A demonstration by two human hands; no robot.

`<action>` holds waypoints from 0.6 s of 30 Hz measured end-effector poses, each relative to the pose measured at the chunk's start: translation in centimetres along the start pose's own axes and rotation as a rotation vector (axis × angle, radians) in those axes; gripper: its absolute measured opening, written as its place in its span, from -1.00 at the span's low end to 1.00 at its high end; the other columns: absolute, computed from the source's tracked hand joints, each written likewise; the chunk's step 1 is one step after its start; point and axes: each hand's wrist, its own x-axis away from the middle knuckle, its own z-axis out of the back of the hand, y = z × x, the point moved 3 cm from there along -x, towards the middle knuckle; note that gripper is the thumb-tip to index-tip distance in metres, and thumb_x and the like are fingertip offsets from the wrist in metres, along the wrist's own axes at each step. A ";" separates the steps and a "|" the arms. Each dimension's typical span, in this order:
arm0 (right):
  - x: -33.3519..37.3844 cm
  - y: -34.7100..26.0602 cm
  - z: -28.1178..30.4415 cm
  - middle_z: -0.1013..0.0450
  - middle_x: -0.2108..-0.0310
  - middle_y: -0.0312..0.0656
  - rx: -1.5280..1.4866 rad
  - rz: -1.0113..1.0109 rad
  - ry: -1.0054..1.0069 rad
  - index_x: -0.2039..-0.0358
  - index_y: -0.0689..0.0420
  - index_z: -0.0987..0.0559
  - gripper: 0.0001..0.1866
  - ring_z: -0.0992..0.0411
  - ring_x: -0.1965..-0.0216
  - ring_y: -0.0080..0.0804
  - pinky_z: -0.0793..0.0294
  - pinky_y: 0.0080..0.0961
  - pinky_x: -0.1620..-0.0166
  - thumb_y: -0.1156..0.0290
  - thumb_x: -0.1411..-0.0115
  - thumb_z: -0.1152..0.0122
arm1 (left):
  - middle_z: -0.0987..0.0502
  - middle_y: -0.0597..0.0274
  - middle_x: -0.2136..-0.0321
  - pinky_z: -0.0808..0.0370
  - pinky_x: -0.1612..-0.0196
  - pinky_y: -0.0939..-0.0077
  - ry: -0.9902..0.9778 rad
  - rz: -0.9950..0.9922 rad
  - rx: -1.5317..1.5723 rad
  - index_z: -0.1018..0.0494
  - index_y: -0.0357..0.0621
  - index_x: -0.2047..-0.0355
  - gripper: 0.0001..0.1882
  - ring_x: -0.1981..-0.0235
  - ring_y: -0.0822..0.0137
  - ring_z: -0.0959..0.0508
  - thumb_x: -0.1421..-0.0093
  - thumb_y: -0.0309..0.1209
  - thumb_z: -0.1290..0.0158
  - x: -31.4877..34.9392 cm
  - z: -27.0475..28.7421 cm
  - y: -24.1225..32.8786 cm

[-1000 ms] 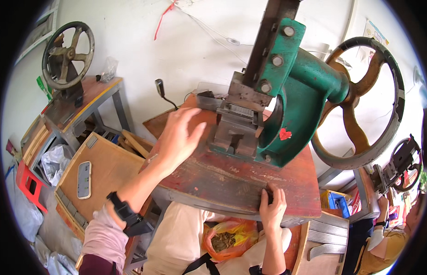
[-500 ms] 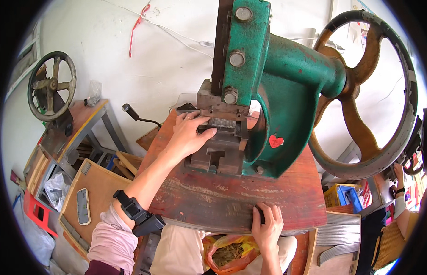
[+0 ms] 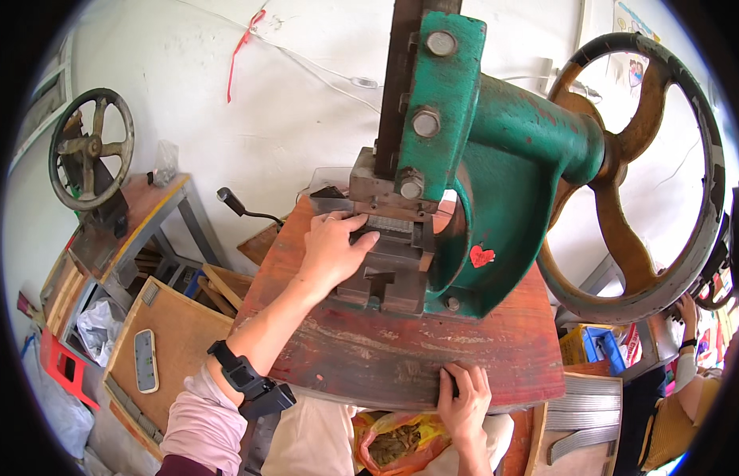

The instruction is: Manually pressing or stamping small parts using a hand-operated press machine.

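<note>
My left hand is at the lower die of a green hand press. Its fingers curl there, with thumb and index finger beside the left end of a ribbed grey metal strip. That strip lies under the press's upper block; whether my fingers grip it is hidden. My right hand rests at the front edge of the reddish wooden bench top, fingers curled. Something dark shows between its thumb and fingers, too small to make out.
The press's large handwheel stands at the right. In my lap an open plastic bag holds small brownish pieces. A wooden tray with several ribbed strips is at the right; another tray lies left. A co-worker's arm shows far right.
The view has shifted slightly, so the press sits a little further right and lower. My left hand stays at the die, and my right hand stays at the bench edge.
</note>
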 end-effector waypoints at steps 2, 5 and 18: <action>-0.2 0.2 0.6 -0.48 0.33 -0.10 -0.064 0.022 -0.040 0.33 0.20 -0.56 -0.84 -0.43 0.36 -0.16 -0.45 -0.35 0.28 0.62 -0.01 -0.23 | -0.40 -0.08 -0.04 -0.35 -0.04 0.30 0.078 -0.063 -0.171 -0.49 -0.22 0.04 -0.52 -0.06 0.06 -0.32 -0.11 -0.17 -0.16 0.2 -0.5 0.4; -1.8 -0.1 3.8 -0.47 0.34 -0.06 -0.045 0.151 0.008 0.36 0.24 -0.54 -0.82 -0.43 0.31 -0.14 -0.46 -0.33 0.27 0.66 0.05 -0.25 | -0.44 -0.06 0.00 -0.32 -0.07 0.26 0.067 -0.040 -0.133 -0.49 -0.22 0.04 -0.50 -0.06 0.00 -0.31 -0.10 -0.14 -0.16 0.0 -0.3 0.0; -31.0 -3.2 30.0 -0.37 0.36 -0.21 0.629 -0.185 0.346 -0.01 0.21 -0.30 -0.45 -0.36 0.52 -0.51 -0.43 -0.55 0.40 0.06 -0.19 -0.11 | -0.45 -0.21 0.07 -0.40 0.05 0.34 -0.092 0.231 0.299 -0.06 -0.48 -0.16 -0.08 0.14 0.08 -0.52 -0.03 -0.04 -0.21 -0.3 -0.3 -2.5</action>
